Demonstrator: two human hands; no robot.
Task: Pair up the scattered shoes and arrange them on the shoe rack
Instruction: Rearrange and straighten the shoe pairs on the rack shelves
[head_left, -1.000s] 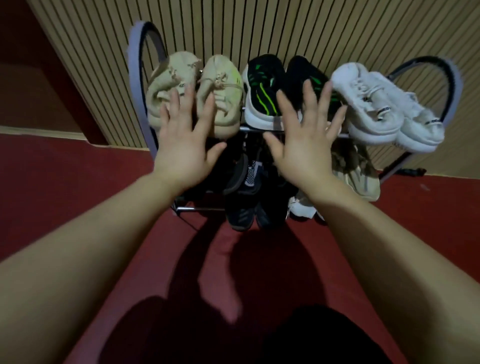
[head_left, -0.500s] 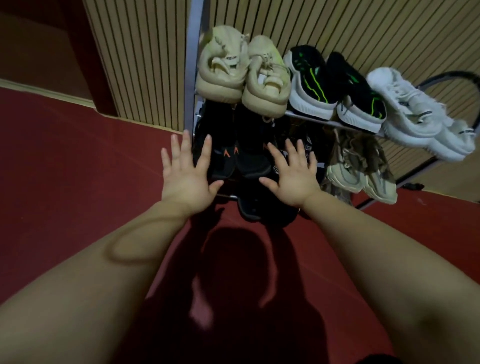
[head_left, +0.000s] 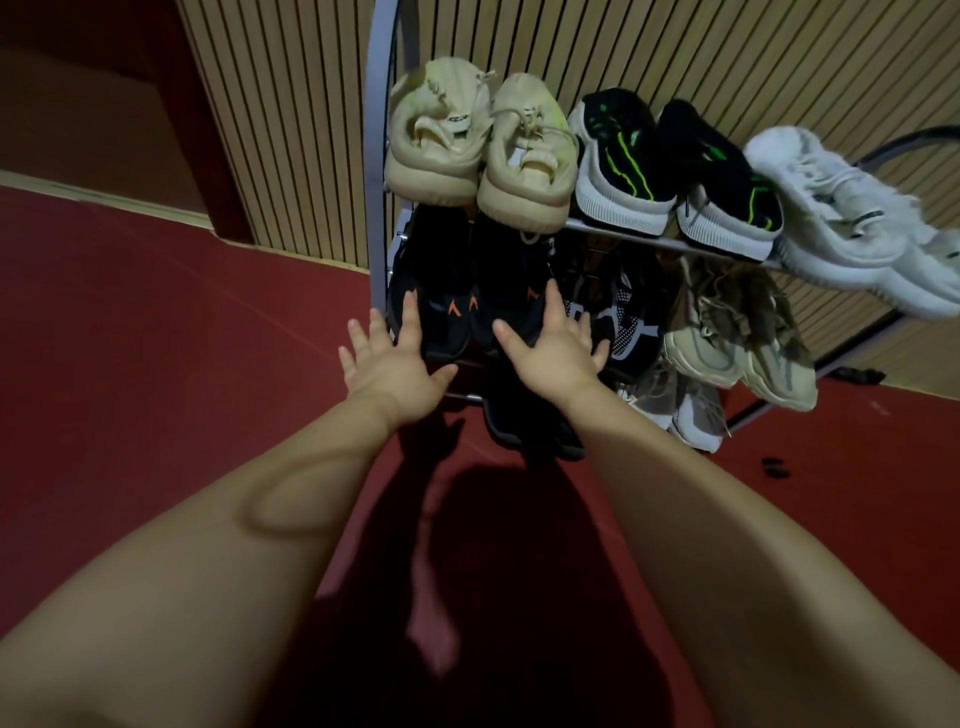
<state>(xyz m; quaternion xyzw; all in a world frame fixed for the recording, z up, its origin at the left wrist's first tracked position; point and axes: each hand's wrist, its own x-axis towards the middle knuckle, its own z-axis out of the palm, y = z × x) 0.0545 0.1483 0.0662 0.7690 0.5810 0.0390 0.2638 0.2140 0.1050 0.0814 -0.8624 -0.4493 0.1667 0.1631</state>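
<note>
A grey metal shoe rack stands against the slatted wall. Its top shelf carries a beige pair, a black pair with green stripes and a white pair. On the middle shelf sit a black pair with orange marks, a black-and-white pair and a tan pair. Darker shoes and a grey-white pair lie lowest. My left hand and right hand reach with spread, straight fingers toward the black-orange pair, holding nothing.
Red floor spreads left of and in front of the rack. A dark door frame stands at the left of the slatted wall. Small dark bits lie on the floor at the right.
Both hands dropped from the top shelf to the middle shelf and now reach closer to the black-orange pair. The view shifted so the rack sits further right.
</note>
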